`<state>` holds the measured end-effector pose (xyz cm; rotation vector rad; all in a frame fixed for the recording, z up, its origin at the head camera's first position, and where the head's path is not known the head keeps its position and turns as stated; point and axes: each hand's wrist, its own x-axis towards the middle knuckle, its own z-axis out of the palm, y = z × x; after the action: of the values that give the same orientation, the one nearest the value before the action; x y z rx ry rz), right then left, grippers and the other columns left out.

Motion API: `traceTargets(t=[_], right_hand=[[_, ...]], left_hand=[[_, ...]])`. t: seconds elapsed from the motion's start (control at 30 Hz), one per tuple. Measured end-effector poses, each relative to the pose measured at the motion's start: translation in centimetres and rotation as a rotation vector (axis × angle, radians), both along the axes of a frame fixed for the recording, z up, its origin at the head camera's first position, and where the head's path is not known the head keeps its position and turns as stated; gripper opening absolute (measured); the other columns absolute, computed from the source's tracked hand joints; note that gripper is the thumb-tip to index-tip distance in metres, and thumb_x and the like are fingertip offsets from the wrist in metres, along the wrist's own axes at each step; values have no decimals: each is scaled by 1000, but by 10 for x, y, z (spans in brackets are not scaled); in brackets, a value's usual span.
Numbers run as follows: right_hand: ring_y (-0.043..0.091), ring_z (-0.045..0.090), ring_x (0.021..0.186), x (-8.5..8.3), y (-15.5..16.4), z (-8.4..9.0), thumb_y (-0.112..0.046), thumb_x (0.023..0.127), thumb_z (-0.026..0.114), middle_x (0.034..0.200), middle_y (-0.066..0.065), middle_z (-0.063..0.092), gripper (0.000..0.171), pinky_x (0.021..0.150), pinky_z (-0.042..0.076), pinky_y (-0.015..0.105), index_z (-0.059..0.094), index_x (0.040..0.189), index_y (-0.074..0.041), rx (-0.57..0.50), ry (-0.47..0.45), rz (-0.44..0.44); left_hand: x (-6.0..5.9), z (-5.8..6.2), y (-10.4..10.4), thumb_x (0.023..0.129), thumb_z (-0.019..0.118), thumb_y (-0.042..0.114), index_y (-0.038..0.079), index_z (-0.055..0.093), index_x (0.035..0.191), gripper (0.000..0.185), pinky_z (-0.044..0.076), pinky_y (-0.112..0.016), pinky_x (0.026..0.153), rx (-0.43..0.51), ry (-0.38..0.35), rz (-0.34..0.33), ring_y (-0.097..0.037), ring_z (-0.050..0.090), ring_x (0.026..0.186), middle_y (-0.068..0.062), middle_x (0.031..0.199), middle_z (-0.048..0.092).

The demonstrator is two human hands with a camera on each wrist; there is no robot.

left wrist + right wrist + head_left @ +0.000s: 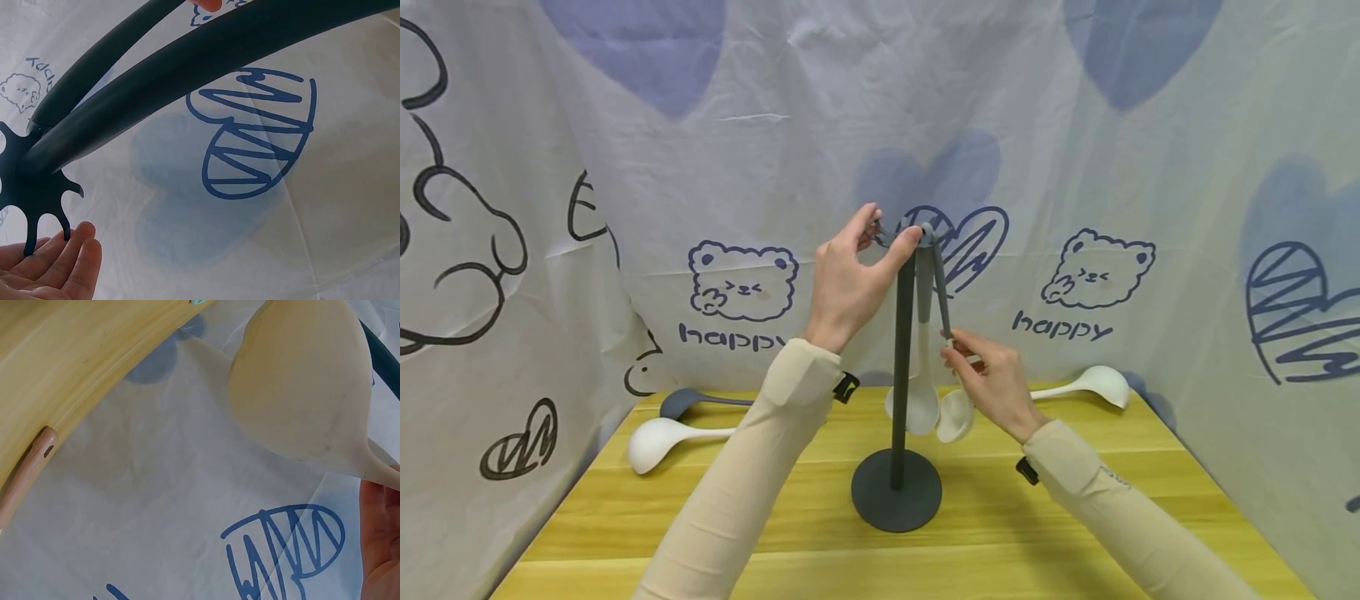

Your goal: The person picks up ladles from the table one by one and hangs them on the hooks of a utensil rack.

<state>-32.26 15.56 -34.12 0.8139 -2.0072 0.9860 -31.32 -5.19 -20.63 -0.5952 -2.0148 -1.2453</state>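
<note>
At the top of a dark grey utensil stand, my left hand holds the hooked ring between thumb and fingers. Its fingers lie against the hooks in the left wrist view. My right hand pinches the handle of a ladle with a pale bowl and grey upper handle. That handle reaches up to the ring; whether it sits on a hook I cannot tell. The pale bowl fills much of the right wrist view. Behind the pole hangs another pale utensil with a grey handle.
On the wooden table, a white ladle and a dark ladle lie at the left. Another white ladle lies at the back right. A brownish handle shows by the table edge. Printed cloth hangs around the table.
</note>
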Motion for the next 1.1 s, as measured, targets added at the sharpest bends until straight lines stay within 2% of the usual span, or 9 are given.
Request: traceTargets(t=[0.3,0.57,0.7,0.87,1.1], right_hand=[[17,70,73,0,1,-1,-6,91,69,87,8,74,22,60,58,21,70,112,-2,16,-35,16],[14,70,74,1,3,-4,-9,91,69,89,7,74,22,62,58,21,71,113,-5,19,-72,13],[15,70,75,1,5,-6,-10,92,68,90,7,75,23,64,59,22,71,114,-6,27,-76,13],[19,71,79,2,7,-8,-11,91,69,93,8,75,25,66,60,25,71,115,-5,25,-92,2],[21,72,81,2,10,-9,-11,91,69,95,9,75,28,67,60,26,70,119,-5,28,-79,-10]], left_hand=[[0,0,0,90,64,49,13,53,141,64,50,-35,99,-3,7,7,-22,61,116,-6,133,62],[1,-1,0,91,61,51,12,47,146,68,50,-31,101,-1,-10,-10,-21,59,121,-5,138,58],[3,-3,-1,92,56,56,15,42,149,71,48,-31,103,-10,-34,-15,-20,56,124,-5,142,55],[6,-8,-2,93,52,58,18,32,154,76,46,-38,106,-12,-50,-25,-26,52,131,-5,151,46],[13,-17,-5,93,54,56,20,21,157,81,43,-41,110,-25,-7,-5,-24,46,137,-1,156,39]])
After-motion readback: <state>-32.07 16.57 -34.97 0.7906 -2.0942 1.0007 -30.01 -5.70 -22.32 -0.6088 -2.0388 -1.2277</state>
